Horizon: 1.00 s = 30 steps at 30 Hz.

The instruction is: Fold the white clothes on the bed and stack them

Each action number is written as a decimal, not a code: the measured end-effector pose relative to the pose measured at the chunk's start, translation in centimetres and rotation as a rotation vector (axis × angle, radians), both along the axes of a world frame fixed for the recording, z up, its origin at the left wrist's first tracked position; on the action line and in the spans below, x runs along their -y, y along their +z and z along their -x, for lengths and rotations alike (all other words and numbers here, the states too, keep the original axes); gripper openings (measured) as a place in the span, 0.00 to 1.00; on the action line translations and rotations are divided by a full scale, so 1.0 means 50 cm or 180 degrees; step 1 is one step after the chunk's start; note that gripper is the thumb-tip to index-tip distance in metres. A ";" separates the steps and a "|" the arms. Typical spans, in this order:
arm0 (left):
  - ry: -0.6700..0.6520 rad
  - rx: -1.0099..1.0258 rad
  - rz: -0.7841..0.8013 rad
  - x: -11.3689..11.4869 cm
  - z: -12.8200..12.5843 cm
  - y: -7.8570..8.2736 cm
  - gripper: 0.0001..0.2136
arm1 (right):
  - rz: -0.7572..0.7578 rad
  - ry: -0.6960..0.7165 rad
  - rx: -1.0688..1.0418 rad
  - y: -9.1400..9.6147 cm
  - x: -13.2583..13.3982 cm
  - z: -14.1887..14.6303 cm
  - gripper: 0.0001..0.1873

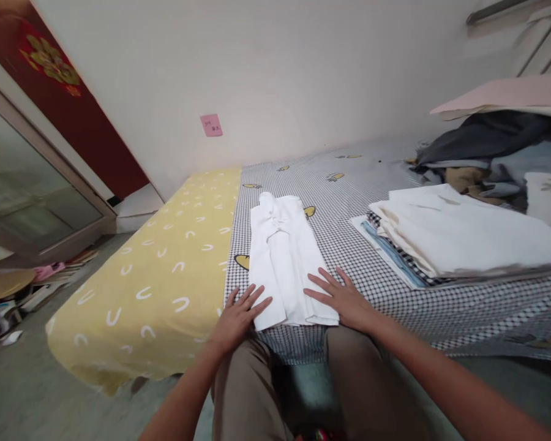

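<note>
Brown trouser legs [252, 392] sit closest to the camera, with both bare forearms reaching out over them. Just beyond, the left hand [236, 320] and right hand [344, 300] lie open and flat with fingers spread, neither clenched nor grasping, their fingertips resting on the near end of a folded white garment [282, 263]. That garment lies directly ahead of the person, its long axis running away from them toward the wall, with one hand at each side of its near end and neither clearly nearer. It rests on a black-and-white gingham sheet [395, 312], close to where that sheet meets a yellow sheet with white horseshoe marks [133, 312] on the left. To the right, well apart from the garment, sits a stack of folded cloth [459, 233], white on top with blue and checked layers beneath. Farther back lies a heap of dark and grey clothes [487, 138], under a pale pink sheet [505, 95]. On the white wall [280, 73] is a pink sticky note [211, 125] (its small handwriting can't be read, and no brand or label shows anywhere).
</note>
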<state>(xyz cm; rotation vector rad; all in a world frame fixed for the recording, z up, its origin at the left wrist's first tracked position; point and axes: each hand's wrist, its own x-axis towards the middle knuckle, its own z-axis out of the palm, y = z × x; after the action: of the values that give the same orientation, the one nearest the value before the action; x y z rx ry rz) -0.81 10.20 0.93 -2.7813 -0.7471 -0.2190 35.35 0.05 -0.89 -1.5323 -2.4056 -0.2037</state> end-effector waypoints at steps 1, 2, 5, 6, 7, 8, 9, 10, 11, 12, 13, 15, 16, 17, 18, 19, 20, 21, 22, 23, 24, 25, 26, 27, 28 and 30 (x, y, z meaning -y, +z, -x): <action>0.0046 0.0017 0.0110 0.000 0.001 -0.001 0.36 | 0.0095 0.0040 -0.0080 0.002 -0.004 0.007 0.35; 0.0105 0.0040 0.0223 0.000 0.001 -0.002 0.36 | 0.0218 0.0054 -0.0181 0.004 -0.006 0.011 0.34; 0.0311 0.0113 0.0608 0.006 -0.004 -0.005 0.37 | 0.0567 0.0022 -0.0493 0.010 -0.009 0.016 0.32; 0.0371 0.0159 0.0742 0.008 -0.009 -0.006 0.37 | 0.0635 0.0011 -0.0572 0.012 -0.010 0.016 0.32; 0.0433 0.0230 0.0870 0.010 -0.014 -0.006 0.35 | 0.0678 -0.0007 -0.0636 0.014 -0.010 0.015 0.31; 0.0504 0.0327 0.0987 0.012 -0.021 -0.007 0.33 | 0.0710 -0.0035 -0.0686 0.016 -0.012 0.014 0.31; 0.0576 0.0444 0.1095 0.014 -0.029 -0.007 0.29 | 0.0742 -0.0073 -0.0728 0.018 -0.013 0.014 0.30; 0.0663 0.0581 0.1191 0.016 -0.037 -0.008 0.26 | 0.0781 -0.0111 -0.0763 0.020 -0.015 0.013 0.29; 0.0756 0.0719 0.1278 0.018 -0.044 -0.008 0.22 | 0.0826 -0.0143 -0.0791 0.021 -0.017 0.012 0.27; 0.0848 0.0842 0.1347 0.019 -0.051 -0.009 0.20 | 0.0866 -0.0162 -0.0811 0.022 -0.019 0.012 0.26; 0.0919 0.0934 0.1394 0.021 -0.056 -0.009 0.18 | 0.0890 -0.0162 -0.0823 0.023 -0.020 0.012 0.26; 0.1002 0.1040 0.1421 0.024 -0.061 -0.010 0.18 | 0.0866 -0.0144 -0.0833 0.021 -0.021 0.013 0.26; 0.0996 0.1057 0.1425 0.024 -0.062 -0.011 0.19 | 0.0828 -0.0140 -0.0834 0.019 -0.020 0.013 0.27; 0.0967 0.1068 0.1447 0.024 -0.061 -0.011 0.19 | 0.0780 -0.0143 -0.0842 0.017 -0.020 0.014 0.27; 0.0967 0.1098 0.1509 0.021 -0.060 -0.012 0.19 | 0.0749 -0.0141 -0.0856 0.015 -0.021 0.014 0.27; 0.1011 0.1149 0.1599 0.018 -0.060 -0.011 0.18 | 0.0747 -0.0134 -0.0883 0.013 -0.022 0.014 0.26; 0.1092 0.1218 0.1686 0.013 -0.060 -0.010 0.17 | 0.0776 -0.0123 -0.0927 0.012 -0.024 0.015 0.25; 0.1195 0.1294 0.1748 0.007 -0.062 -0.007 0.17 | 0.0830 -0.0111 -0.0992 0.013 -0.027 0.015 0.24; 0.1299 0.1374 0.1770 0.002 -0.064 -0.003 0.18 | 0.0898 -0.0102 -0.1076 0.015 -0.031 0.016 0.24; 0.1376 0.1444 0.1752 -0.002 -0.067 0.003 0.19 | 0.0960 -0.0107 -0.1182 0.018 -0.035 0.017 0.23; 0.1410 0.1499 0.1704 -0.005 -0.070 0.009 0.20 | 0.1010 -0.0113 -0.1298 0.022 -0.038 0.018 0.23; 0.1406 0.1536 0.1650 -0.005 -0.072 0.016 0.20 | 0.1028 -0.0130 -0.1422 0.027 -0.038 0.020 0.24; 0.1386 0.1561 0.1617 -0.001 -0.072 0.024 0.20 | 0.1009 -0.0160 -0.1548 0.031 -0.036 0.023 0.24; 0.1356 0.1579 0.1593 0.005 -0.070 0.032 0.20 | 0.0961 -0.0200 -0.1657 0.035 -0.029 0.025 0.24; 0.1311 0.1591 0.1573 0.013 -0.064 0.040 0.20 | 0.0894 -0.0232 -0.1734 0.038 -0.019 0.028 0.24; 0.1148 0.1596 0.1547 0.038 -0.046 0.056 0.22 | 0.0751 -0.0235 -0.1776 0.041 0.014 0.031 0.23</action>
<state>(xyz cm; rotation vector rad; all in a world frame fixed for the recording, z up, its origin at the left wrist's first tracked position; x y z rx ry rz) 1.47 8.32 3.73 -2.9756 -1.5900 -0.7708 33.77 -0.65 1.16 -1.5196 -1.9782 0.4518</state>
